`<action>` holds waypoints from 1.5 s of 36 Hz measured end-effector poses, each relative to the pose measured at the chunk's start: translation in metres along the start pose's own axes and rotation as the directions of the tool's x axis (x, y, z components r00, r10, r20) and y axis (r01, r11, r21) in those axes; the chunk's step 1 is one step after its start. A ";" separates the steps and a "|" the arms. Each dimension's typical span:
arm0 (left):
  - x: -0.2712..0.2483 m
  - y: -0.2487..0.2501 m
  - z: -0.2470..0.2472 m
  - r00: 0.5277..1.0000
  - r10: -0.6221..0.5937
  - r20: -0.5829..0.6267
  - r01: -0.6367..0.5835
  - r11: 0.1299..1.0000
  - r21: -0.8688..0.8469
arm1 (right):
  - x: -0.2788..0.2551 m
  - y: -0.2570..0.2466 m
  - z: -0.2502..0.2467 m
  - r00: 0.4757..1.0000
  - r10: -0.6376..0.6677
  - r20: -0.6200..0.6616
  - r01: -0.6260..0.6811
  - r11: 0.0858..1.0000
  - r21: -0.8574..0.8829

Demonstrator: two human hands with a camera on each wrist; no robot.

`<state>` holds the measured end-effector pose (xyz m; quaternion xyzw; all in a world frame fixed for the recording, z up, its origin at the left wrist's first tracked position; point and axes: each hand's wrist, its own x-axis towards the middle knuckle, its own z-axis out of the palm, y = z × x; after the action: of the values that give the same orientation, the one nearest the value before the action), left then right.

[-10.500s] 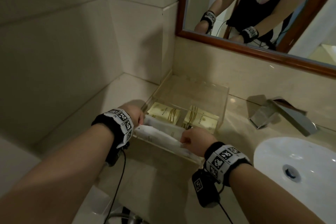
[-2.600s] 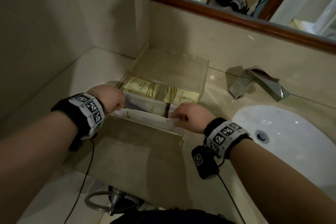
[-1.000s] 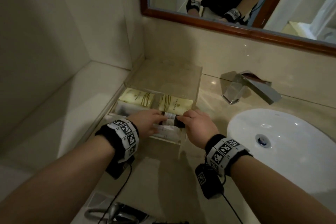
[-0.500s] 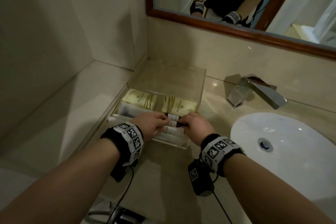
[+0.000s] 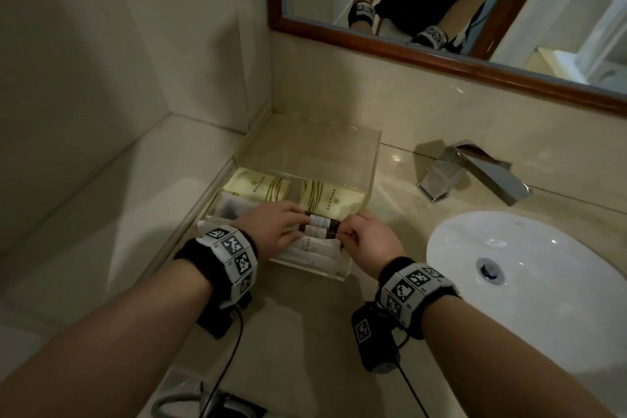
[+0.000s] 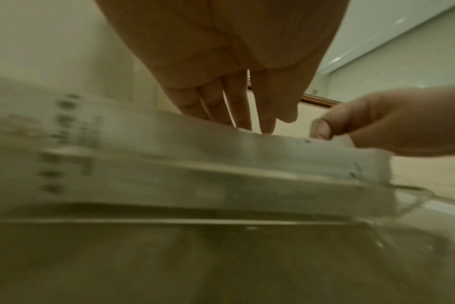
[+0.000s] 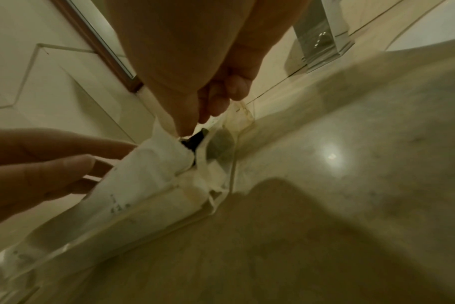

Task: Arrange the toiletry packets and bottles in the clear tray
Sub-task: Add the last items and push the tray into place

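The clear tray [image 5: 369,159] sits in the counter's corner, left of the basin. Two yellow packets [image 5: 261,187] lie side by side across its back. Long white packets [image 5: 315,256] [image 6: 221,156] [image 7: 148,170] fill its front. Between them lies a small dark bottle with a white label [image 5: 320,222] [image 7: 195,139], with a second one just in front of it. My left hand [image 5: 298,219] [image 6: 257,125] touches the bottle's left end with straight fingers. My right hand [image 5: 342,231] [image 7: 190,127] pinches its right end with thumb and curled fingers.
A chrome faucet [image 5: 475,176] and white basin [image 5: 543,275] lie right of the tray. The wood-framed mirror [image 5: 441,54] hangs above the backsplash. A tiled wall and a pale ledge [image 5: 118,214] run along the left. A metal hose [image 5: 190,407] shows below the counter edge.
Both hands left the ends of the front white packet and came inward onto the small dark bottle. Over the last second they have barely moved.
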<state>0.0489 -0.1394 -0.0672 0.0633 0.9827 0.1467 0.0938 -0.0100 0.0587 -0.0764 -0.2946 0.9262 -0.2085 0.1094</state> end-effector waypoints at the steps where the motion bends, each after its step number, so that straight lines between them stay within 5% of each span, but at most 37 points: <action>1: -0.002 -0.003 -0.002 1.000 -0.016 -0.003 0.016 1.000 -0.006 | 0.000 0.002 0.000 1.000 0.003 -0.009 -0.003 1.000 0.007; 7: -0.025 -0.034 -0.002 0.965 -0.206 -0.162 0.210 0.978 0.004 | 0.000 0.010 -0.002 0.992 0.073 -0.098 -0.067 0.996 0.059; 12: -0.039 -0.046 -0.005 0.935 -0.298 -0.191 0.303 0.953 -0.001 | 0.005 0.010 -0.004 0.998 0.053 -0.014 -0.054 0.997 -0.059; 20: 0.016 0.003 -0.028 0.984 -0.149 0.100 0.143 0.987 0.069 | 0.026 0.011 -0.002 0.998 0.002 0.062 0.013 0.972 -0.236; 27: 0.061 0.022 -0.034 0.932 -0.265 0.248 0.264 0.964 0.039 | 0.037 0.017 -0.006 0.991 -0.046 0.126 0.080 0.958 -0.277; 46: 0.075 0.015 -0.028 0.890 -0.315 0.331 0.296 0.949 0.106 | 0.061 -0.003 -0.011 0.965 0.079 0.249 0.052 0.875 -0.481; 54: 0.069 0.015 -0.036 0.911 -0.311 0.270 0.306 0.950 0.062 | 0.049 0.001 -0.015 0.983 0.077 0.166 -0.023 0.952 -0.304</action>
<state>-0.0248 -0.1250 -0.0402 -0.0719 0.9589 0.1108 0.2512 -0.0550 0.0355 -0.0674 -0.3013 0.9410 -0.0353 0.1501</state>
